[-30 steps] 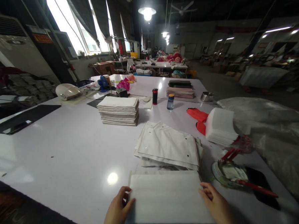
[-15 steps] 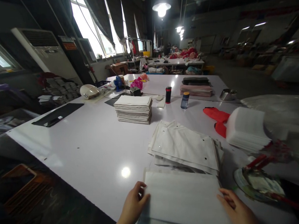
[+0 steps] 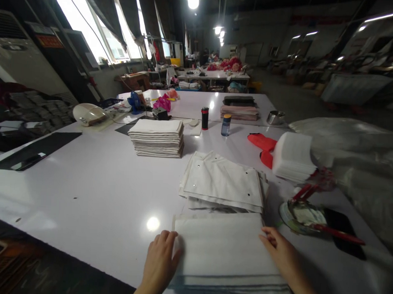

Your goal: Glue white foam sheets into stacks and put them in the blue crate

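In the head view, the stack of white sheets (image 3: 224, 243) lies by the table's (image 3: 98, 199) near edge. Left hand (image 3: 161, 255) and right hand (image 3: 279, 248), both half-curled, touch opposite sides; whether either grips is unclear. Uneven pressing could skew the layers.

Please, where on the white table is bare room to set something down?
The widest patch of table, bare except small specks, lies between the dark sheet and the left hand. A smaller one lies between the blue bottle, red cloth and dotted white pieces. Crowded: beside the right hand, with round container, red handle, dark flat object.
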`<state>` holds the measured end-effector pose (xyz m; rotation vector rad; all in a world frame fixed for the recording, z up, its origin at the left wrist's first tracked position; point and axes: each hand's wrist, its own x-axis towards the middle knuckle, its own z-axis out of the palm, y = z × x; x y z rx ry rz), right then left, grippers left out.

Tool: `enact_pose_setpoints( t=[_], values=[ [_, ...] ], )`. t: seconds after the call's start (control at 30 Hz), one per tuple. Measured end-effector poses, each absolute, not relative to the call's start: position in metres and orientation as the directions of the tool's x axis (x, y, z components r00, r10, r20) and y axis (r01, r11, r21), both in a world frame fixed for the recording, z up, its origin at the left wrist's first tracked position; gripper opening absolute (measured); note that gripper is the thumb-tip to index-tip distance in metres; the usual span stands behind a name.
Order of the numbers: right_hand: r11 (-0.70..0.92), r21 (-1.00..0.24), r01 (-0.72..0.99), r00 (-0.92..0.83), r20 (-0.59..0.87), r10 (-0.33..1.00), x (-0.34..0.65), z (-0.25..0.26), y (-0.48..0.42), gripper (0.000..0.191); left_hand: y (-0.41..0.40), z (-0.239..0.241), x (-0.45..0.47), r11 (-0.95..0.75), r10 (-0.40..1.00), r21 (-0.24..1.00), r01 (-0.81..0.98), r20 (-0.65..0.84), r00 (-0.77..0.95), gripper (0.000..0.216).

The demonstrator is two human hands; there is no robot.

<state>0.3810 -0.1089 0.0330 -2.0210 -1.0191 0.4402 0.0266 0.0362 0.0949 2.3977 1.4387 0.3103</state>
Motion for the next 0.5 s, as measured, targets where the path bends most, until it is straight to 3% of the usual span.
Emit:
enact_pose_setpoints(
  t=[0.1,0.2,0.4,0.5],
  values=[
    [-0.340,-0.783,0.521,0.613,0.066,0.787,0.380,0.034,-0.108,0.042,0.032,0.103,0.045,-0.594,0.786,0.357,0.721,0.064,0.615,0.052],
    [-0.335,-0.780,0.528,0.614,0.078,0.785,0.380,0.032,-0.108,0.041,0.025,0.107,0.072,-0.687,0.671,0.404,0.605,0.031,0.741,0.053],
    [-0.344,-0.729,0.592,0.595,0.106,0.797,0.385,0.021,-0.108,0.041,0.020,0.080,0.099,-0.693,0.692,0.314,0.649,0.037,0.721,0.057],
    [-0.357,-0.584,0.729,0.549,0.188,0.814,0.382,0.027,-0.109,0.039,0.021,0.056,0.095,-0.718,0.688,0.254,0.648,0.112,0.717,0.056]
  ],
)
